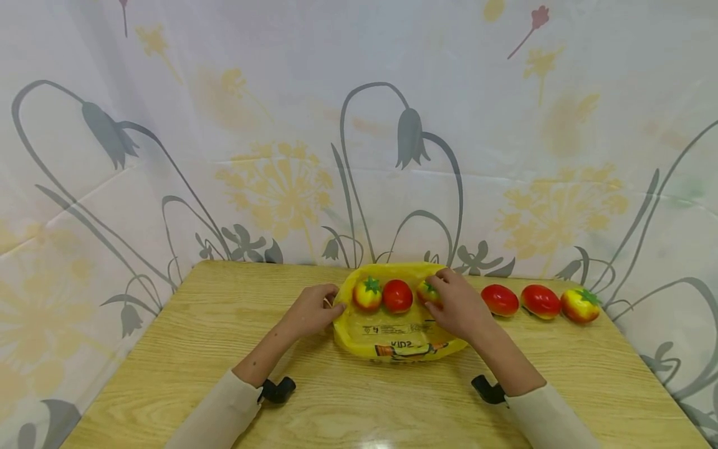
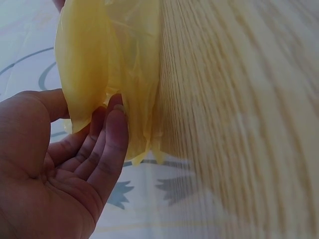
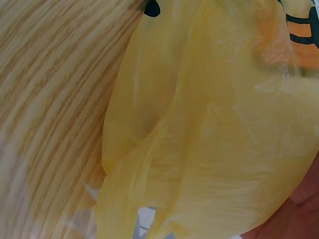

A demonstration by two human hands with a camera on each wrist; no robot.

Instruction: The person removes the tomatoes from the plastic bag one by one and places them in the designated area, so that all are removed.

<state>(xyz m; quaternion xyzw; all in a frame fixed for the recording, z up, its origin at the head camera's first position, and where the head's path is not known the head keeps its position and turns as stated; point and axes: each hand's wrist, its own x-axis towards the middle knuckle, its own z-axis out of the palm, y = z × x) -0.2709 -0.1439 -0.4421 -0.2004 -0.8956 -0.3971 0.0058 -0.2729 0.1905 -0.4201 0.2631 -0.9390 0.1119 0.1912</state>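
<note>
Thin, crinkled yellow plastic bag sits on the wood-grained surface; the left hand's grip pinches its rim. The right hand's grip clamps a glossy, rounded, green-leaved fruit inside.

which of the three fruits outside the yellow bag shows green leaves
The rightmost fruit, at the row's end; the left fruit and middle fruit show no green.

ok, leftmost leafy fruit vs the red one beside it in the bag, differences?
The leafy fruit shows yellow shading to red; the red fruit shows almost all red. The leafy fruit has green leaves in view; the red fruit shows none. Both sit in the yellow bag.
</note>
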